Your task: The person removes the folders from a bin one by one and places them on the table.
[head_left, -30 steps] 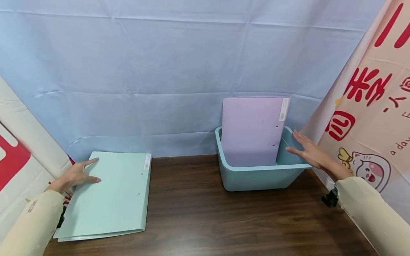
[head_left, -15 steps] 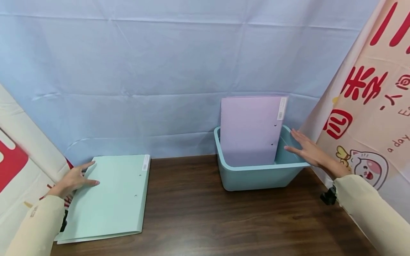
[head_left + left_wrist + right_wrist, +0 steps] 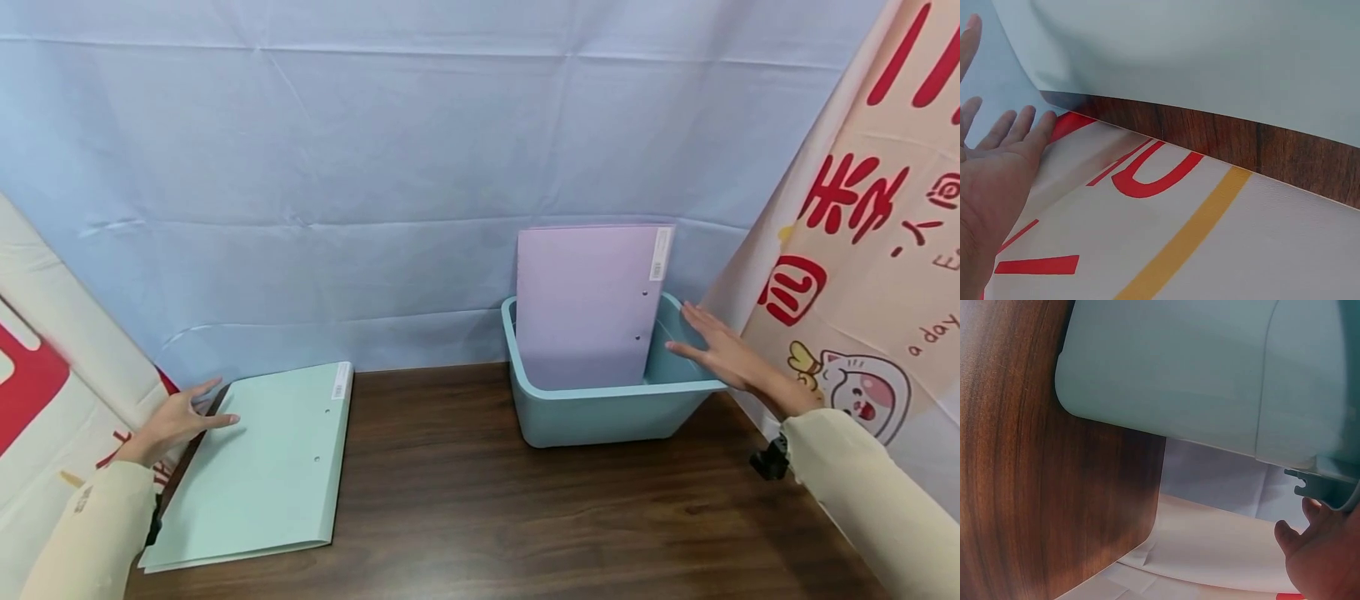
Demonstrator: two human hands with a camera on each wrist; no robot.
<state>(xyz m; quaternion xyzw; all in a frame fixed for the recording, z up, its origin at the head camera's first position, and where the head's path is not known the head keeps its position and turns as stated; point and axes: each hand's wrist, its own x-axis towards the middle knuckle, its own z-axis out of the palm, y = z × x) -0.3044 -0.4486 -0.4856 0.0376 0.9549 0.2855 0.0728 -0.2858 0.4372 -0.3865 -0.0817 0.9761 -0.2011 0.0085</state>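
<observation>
A mint green file folder (image 3: 262,467) lies flat on the table at the left in the head view, its label (image 3: 342,380) at the top right corner. My left hand (image 3: 174,425) is beside its left edge, fingers spread and thumb over the cover. In the left wrist view, the left hand (image 3: 1004,162) has straight fingers, apart from the folder (image 3: 1210,56). At the right, my right hand (image 3: 716,352) rests with extended fingers on the right rim of a blue-green plastic bin (image 3: 607,417). A purple file folder (image 3: 588,308) stands upright in the bin.
Dark wood table (image 3: 450,500) runs between the folder and the bin. A pale blue cloth (image 3: 420,167) hangs behind. Printed cloths close off the left side (image 3: 67,400) and the right side (image 3: 847,317).
The green folder's left edge has shifted rightward, baring a strip of table beside my left hand. The camera view has moved slightly. My right hand keeps its place on the bin's rim.
</observation>
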